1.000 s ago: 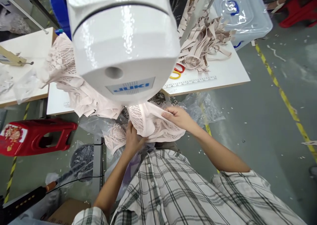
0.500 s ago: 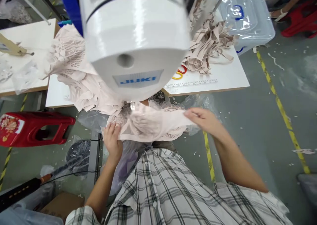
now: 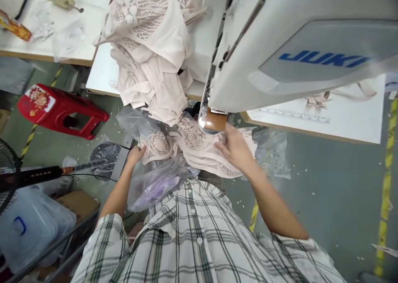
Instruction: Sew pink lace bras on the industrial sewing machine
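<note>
A pale pink lace garment piece (image 3: 199,148) lies under the head of a white JUKI sewing machine (image 3: 289,46). My right hand (image 3: 234,148) rests on its right part, fingers spread toward the needle area. My left hand (image 3: 135,154) grips the garment's left edge beside a clear plastic bag (image 3: 139,127). A heap of the same pink lace pieces (image 3: 152,54) hangs over the table edge behind it.
A red plastic stool (image 3: 59,108) stands on the floor at left. A black fan (image 3: 12,177) and a clear lidded bin (image 3: 27,225) sit at lower left. White tables (image 3: 348,121) carry a printed ruler; yellow floor tape (image 3: 385,183) runs at right.
The view has swung left and tilted, showing the machine's side. Both hands lowered the stretched piece onto the machine bed; my right hand moved in toward the needle.
</note>
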